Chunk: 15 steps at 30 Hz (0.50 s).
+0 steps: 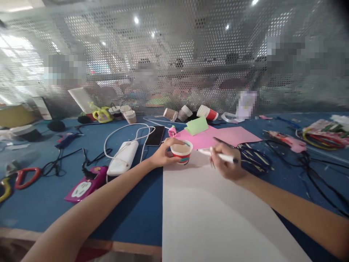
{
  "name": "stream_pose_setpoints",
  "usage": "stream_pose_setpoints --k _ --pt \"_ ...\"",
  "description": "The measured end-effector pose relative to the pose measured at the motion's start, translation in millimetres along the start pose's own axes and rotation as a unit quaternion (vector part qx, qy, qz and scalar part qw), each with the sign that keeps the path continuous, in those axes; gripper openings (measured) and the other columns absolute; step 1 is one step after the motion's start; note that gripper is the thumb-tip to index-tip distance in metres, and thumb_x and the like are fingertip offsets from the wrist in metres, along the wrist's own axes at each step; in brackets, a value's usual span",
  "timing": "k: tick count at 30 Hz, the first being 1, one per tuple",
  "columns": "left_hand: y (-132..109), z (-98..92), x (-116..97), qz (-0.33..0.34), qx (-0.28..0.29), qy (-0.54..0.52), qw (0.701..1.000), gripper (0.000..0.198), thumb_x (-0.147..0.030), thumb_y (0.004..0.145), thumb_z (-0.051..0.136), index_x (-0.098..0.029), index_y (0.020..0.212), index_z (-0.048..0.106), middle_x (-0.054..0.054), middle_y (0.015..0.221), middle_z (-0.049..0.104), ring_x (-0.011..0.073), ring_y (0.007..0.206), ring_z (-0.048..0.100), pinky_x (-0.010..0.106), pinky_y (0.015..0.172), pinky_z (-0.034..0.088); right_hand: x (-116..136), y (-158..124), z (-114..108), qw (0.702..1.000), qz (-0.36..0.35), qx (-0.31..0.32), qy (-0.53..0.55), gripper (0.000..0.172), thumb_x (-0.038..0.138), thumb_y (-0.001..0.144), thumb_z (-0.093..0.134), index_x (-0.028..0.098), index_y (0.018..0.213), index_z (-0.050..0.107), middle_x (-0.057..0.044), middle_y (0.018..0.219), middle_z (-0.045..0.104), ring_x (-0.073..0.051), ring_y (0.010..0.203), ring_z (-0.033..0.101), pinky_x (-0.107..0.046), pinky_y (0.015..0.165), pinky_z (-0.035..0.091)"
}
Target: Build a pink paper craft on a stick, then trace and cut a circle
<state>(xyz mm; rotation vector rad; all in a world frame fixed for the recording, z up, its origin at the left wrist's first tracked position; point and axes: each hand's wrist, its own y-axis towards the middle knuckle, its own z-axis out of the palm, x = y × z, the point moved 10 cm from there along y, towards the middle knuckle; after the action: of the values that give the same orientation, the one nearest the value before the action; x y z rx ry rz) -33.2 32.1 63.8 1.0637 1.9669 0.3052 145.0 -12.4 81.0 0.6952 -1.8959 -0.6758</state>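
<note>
My left hand is wrapped round a red and white paper cup, which stands upright at the far end of a long white paper sheet. A teal patch shows on the cup's side, and its open mouth faces up. To the right of the cup, my right hand grips a white marker with a black end. The marker's other end points toward the cup, with a small space between them. Beyond both hands lie pink paper sheets and a green sheet.
Left of the sheet are a white power bank with a looped cable, a black phone and a purple power strip. Stacked paper cups lie at the back by the perforated panel. A pink glue gun with black cords lies right.
</note>
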Motion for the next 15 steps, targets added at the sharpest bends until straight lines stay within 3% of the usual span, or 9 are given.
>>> stream_pose_setpoints --k 3,6,10,15 --pt "-1.6 0.0 0.2 0.006 -0.002 -0.009 1.000 0.054 -0.043 0.067 0.075 -0.016 0.111 0.059 0.014 0.110 0.063 0.0283 0.105 0.054 0.044 0.095 0.038 68.5 -32.1 32.7 0.958 -0.226 0.147 -0.096 0.016 0.020 0.085 0.050 0.023 0.070 0.055 0.000 0.057 0.059 -0.014 0.052 0.054 -0.028 0.052 0.047" --pt "-2.9 0.3 -0.9 0.016 -0.003 -0.017 1.000 0.053 -0.039 0.068 0.075 -0.015 0.113 0.059 0.014 0.111 0.063 0.0274 0.105 0.055 0.044 0.095 0.038 100.8 -52.0 65.7 0.896 -0.336 0.189 -0.221 0.020 0.012 0.091 0.044 0.021 0.085 0.061 0.000 0.060 0.061 -0.014 0.053 0.056 -0.028 0.050 0.046" --pt "-3.8 -0.1 -2.0 0.023 -0.007 -0.016 1.000 0.052 -0.037 0.068 0.075 -0.016 0.113 0.059 0.013 0.113 0.063 0.0271 0.107 0.055 0.044 0.096 0.039 118.1 -62.3 100.9 0.831 -0.416 0.159 -0.334 0.017 0.009 0.090 0.047 0.013 0.086 0.063 -0.003 0.057 0.059 -0.016 0.051 0.054 -0.028 0.042 0.042" --pt "-3.9 -0.8 -2.0 0.015 -0.009 -0.008 1.000 0.054 -0.038 0.066 0.076 -0.016 0.112 0.059 0.013 0.114 0.063 0.0283 0.108 0.055 0.045 0.097 0.038 118.1 -64.4 130.9 0.807 -0.425 0.172 -0.373 0.021 0.003 0.088 0.044 0.011 0.079 0.062 -0.005 0.059 0.057 -0.016 0.052 0.054 -0.028 0.041 0.040"
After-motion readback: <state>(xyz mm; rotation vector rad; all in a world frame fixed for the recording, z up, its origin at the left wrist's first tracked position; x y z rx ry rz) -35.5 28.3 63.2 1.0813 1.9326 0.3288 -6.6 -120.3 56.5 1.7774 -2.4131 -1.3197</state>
